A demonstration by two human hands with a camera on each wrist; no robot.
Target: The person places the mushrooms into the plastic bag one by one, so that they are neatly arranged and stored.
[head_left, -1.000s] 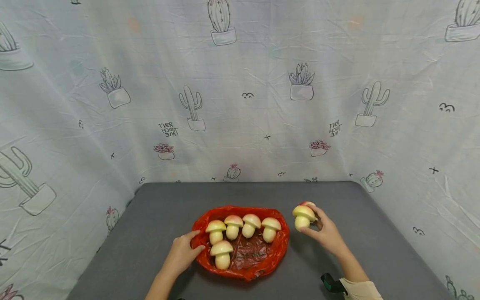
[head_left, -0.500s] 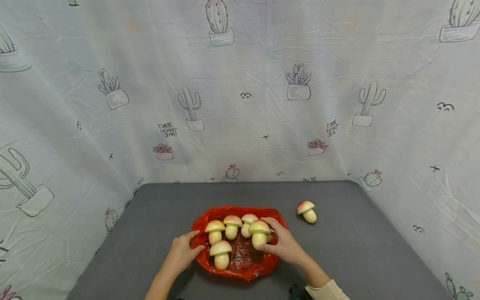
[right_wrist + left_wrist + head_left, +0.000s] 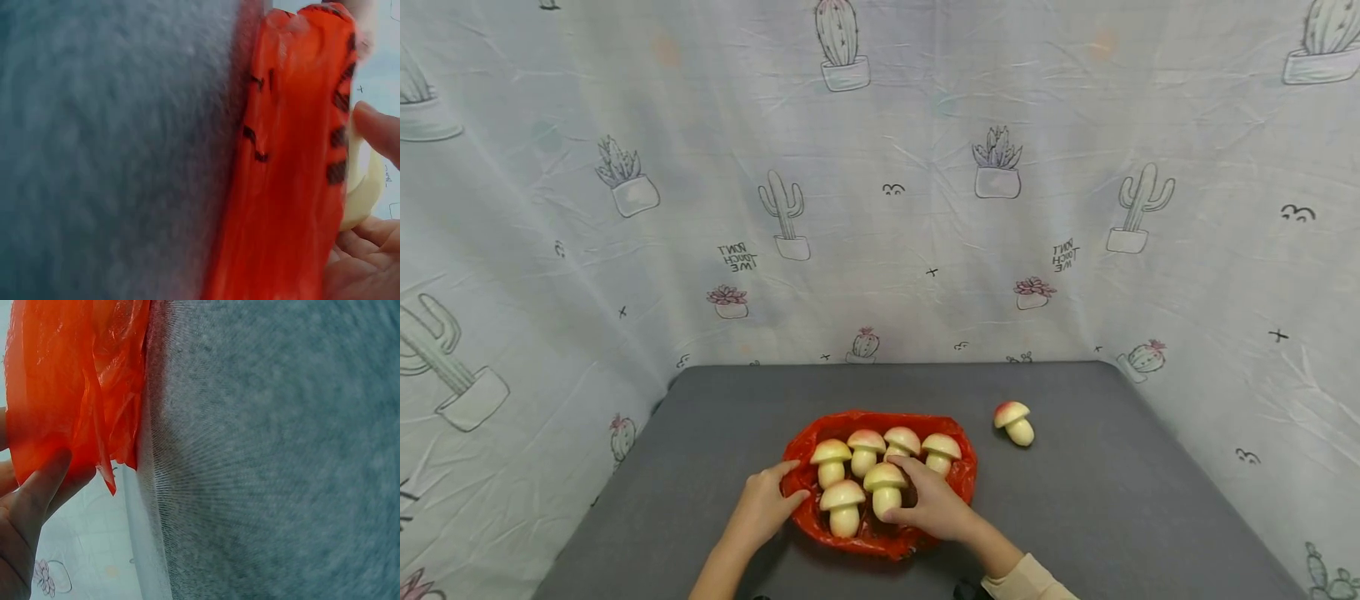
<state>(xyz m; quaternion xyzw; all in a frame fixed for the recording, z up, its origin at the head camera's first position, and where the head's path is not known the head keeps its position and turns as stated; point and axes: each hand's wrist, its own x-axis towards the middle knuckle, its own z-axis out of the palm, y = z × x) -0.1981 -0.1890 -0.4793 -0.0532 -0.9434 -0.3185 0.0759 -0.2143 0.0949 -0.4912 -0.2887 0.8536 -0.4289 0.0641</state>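
Note:
A red plastic bag (image 3: 842,543), its rim spread into an oval, lies on the table with several toy mushrooms with cream stems and pink-yellow caps inside. My left hand (image 3: 765,508) grips the bag's left rim; in the left wrist view its fingers (image 3: 44,487) lie against the red plastic. Over the bag's front middle, my right hand (image 3: 938,504) holds a mushroom (image 3: 886,492) between thumb and fingers, upright. It sits right of the front-left mushroom (image 3: 843,508). In the right wrist view the bag wall (image 3: 294,156) hides most of the held mushroom (image 3: 369,187).
One more mushroom (image 3: 1015,423) with a redder cap lies tilted on the grey table (image 3: 1112,500), right of the bag. Behind and at both sides hangs a pale curtain (image 3: 880,233) printed with cacti.
My right hand has carried a mushroom from the table's right side leftward into the bag, leaving another mushroom behind on the table. The left hand has stayed at the bag's rim.

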